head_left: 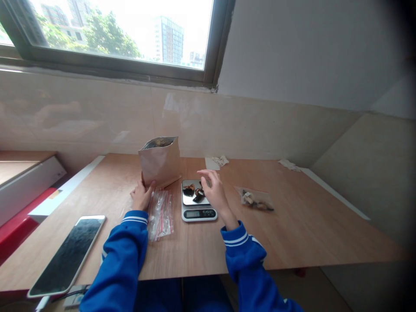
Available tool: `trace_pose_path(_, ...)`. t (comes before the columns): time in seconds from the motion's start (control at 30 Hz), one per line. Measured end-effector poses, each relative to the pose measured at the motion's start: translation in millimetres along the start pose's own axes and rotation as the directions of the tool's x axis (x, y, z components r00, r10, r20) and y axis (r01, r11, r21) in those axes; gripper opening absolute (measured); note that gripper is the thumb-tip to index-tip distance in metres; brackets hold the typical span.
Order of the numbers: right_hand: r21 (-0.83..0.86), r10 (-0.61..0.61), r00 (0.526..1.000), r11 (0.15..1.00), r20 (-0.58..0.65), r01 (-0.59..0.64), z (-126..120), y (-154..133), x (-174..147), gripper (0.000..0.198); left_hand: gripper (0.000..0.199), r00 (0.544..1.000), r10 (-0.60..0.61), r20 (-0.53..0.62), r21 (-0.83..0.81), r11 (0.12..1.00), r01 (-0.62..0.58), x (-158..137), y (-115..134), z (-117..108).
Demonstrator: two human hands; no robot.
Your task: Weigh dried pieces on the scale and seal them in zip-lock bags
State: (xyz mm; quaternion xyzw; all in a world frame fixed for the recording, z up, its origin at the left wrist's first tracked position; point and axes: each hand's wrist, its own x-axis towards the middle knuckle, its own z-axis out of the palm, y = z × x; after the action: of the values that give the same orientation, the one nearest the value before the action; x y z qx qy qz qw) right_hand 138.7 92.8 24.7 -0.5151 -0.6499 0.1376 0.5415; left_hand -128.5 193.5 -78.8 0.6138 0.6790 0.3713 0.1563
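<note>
Scale [197,209] wants clean readings: right hand [216,193], fingers parted, best held off the dark pieces [198,197], left hand [141,198] against the paper bag [160,167], its grip unclear.

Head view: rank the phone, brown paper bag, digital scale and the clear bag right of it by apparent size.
1. Phone, though it lies nearest of the four
2. Brown paper bag
3. Digital scale, partly behind the right hand
4. Clear bag

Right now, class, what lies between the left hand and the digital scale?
Clear plastic bags with red strips lie between the left hand and the digital scale, as the head view shows.
</note>
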Motion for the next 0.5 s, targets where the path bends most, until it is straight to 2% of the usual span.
trace_pose_path(0.1, 0.232, -0.015, 0.998, 0.973, 0.069, -0.001, -12, -33, 7, 0.026, 0.055, 1.000, 0.011, -0.001, -0.017, 1.000, -0.011, -1, 0, 1)
trace_pose_path(0.17, 0.273, -0.084, 0.987, 0.961, 0.137, 0.044, -16, -53, 12, 0.027, 0.059, 0.999, 0.034, -0.005, -0.030, 0.999, -0.035, -2, 1, 0)
trace_pose_path(0.3, 0.135, -0.262, 0.935, 0.962, 0.238, 0.235, -10, -71, 20, 0.030, 0.070, 0.996, 0.084, 0.001, -0.005, 0.996, -0.084, -5, 4, -1)
trace_pose_path(0.4, 0.012, -0.345, 0.894, 0.934, 0.284, 0.357, 5, -67, 22, 0.035, 0.072, 0.996, 0.088, 0.007, 0.043, 0.995, -0.088, -6, 3, 0)
trace_pose_path(0.5, -0.064, -0.387, 0.868, 0.903, 0.312, 0.425, 19, -61, 22, 0.041, 0.071, 0.993, 0.119, -0.004, 0.075, 0.990, -0.119, -5, -1, 2)
